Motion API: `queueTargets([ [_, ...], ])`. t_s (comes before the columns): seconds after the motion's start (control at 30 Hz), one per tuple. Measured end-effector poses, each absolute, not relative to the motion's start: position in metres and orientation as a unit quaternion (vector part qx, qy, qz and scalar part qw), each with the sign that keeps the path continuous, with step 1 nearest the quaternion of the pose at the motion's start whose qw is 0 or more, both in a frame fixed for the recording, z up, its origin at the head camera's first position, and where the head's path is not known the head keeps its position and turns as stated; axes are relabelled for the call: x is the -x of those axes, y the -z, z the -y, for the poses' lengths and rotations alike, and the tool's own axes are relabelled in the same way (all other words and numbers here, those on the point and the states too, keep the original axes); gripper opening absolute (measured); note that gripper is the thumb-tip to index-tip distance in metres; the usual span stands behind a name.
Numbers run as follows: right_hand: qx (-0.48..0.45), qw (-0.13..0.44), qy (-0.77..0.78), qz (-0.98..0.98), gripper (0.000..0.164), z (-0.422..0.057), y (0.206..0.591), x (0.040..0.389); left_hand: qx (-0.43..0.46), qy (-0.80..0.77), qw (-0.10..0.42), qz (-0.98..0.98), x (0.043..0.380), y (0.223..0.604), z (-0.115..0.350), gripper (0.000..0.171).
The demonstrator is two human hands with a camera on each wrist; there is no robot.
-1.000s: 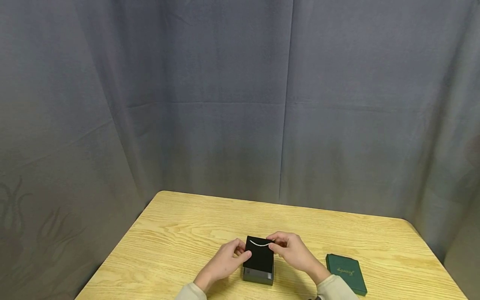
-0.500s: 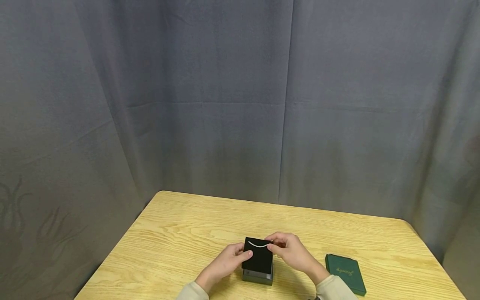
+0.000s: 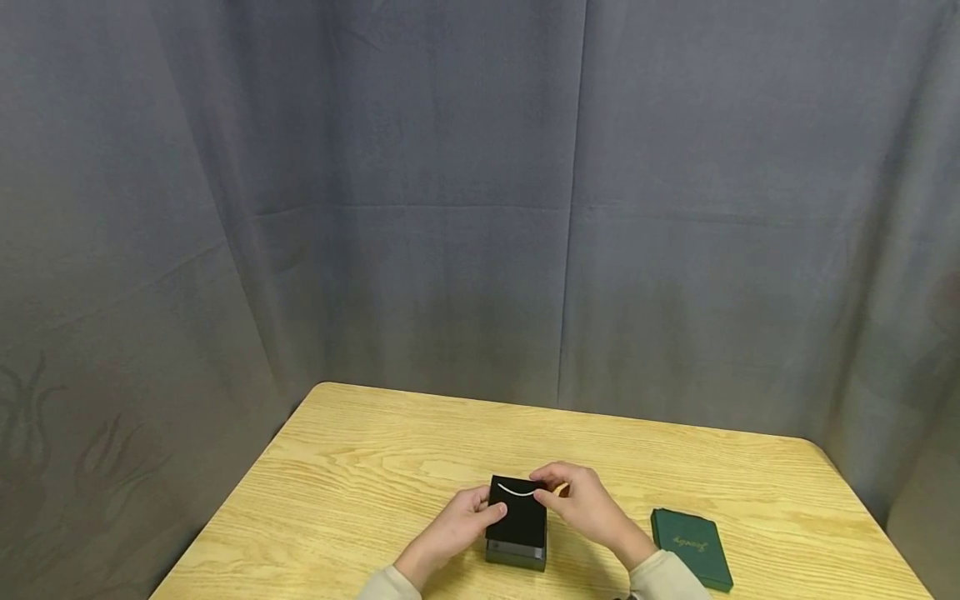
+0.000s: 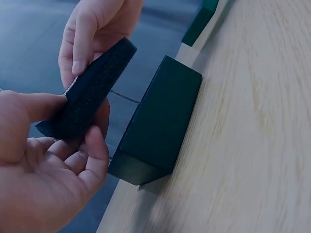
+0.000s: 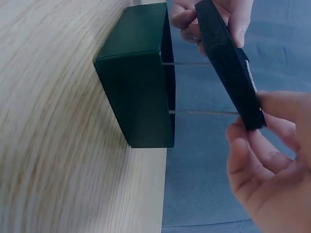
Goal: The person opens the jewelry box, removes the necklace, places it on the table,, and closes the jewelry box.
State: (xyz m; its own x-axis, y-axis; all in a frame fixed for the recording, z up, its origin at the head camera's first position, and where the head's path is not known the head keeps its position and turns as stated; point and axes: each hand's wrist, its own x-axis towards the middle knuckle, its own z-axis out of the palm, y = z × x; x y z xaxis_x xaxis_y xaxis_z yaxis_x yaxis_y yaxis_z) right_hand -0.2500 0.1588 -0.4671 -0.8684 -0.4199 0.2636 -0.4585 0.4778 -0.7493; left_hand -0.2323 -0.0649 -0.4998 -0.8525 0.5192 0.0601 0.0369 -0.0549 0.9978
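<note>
A black foam jewelry insert [image 3: 517, 521] is held tilted over a small dark green box base [image 3: 515, 560]. My left hand [image 3: 456, 523] pinches its left edge, thumb on the face. At the upper right corner, my right hand [image 3: 588, 504] pinches the insert between thumb and fingers. A thin chain [image 3: 516, 492] lies across the insert's face near the top. In the right wrist view, two chain strands [image 5: 204, 112] run from the insert [image 5: 226, 65] to the open box base [image 5: 136, 77], which stands on the table. The base's inside is mostly hidden.
A green lid [image 3: 692, 547] with gold script lies on the wooden table [image 3: 375, 467], to the right of my right forearm. Grey curtains [image 3: 450, 250] hang behind the table and at both sides.
Both hands keep their hold on the foam insert. It has shifted slightly left and down over the base, and the left thumb reaches slightly further onto its face.
</note>
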Motion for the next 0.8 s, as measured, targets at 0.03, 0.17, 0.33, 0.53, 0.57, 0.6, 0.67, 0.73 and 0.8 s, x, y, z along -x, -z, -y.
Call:
queueTargets([
  [0.03,-0.256,0.027,-0.436,0.862,0.016,-0.1585,0.4673,0.2500,-0.209,-0.695,0.175,-0.665,0.2322,0.4999,0.0646,0.036],
  [0.17,-0.269,0.057,-0.419,0.865,0.016,-0.1571,0.4689,0.2506,-0.211,-0.693,0.173,-0.667,0.2326,0.5012,0.0636,0.036],
  [0.33,-0.300,0.102,-0.409,0.856,0.015,-0.1561,0.4703,0.2513,-0.209,-0.688,0.167,-0.675,0.2330,0.4999,0.0629,0.035],
  [0.53,-0.321,0.127,-0.393,0.852,0.014,-0.1558,0.4710,0.2526,-0.205,-0.684,0.162,-0.681,0.2349,0.5002,0.0617,0.036],
  [0.57,-0.324,0.130,-0.387,0.853,0.013,-0.1558,0.4712,0.2529,-0.205,-0.684,0.163,-0.680,0.2351,0.5000,0.0616,0.036],
  [0.6,-0.327,0.134,-0.380,0.855,0.013,-0.1557,0.4715,0.2532,-0.206,-0.686,0.163,-0.678,0.2351,0.4997,0.0614,0.036],
  [0.67,-0.331,0.141,-0.366,0.858,0.011,-0.1556,0.4721,0.2537,-0.206,-0.687,0.163,-0.677,0.2352,0.4992,0.0611,0.036],
  [0.73,-0.334,0.148,-0.355,0.861,0.010,-0.1552,0.4719,0.2536,-0.204,-0.688,0.163,-0.677,0.2351,0.4987,0.0608,0.036],
  [0.8,-0.339,0.153,-0.347,0.861,0.008,-0.1547,0.4716,0.2535,-0.206,-0.687,0.161,-0.678,0.2347,0.4982,0.0607,0.036],
])
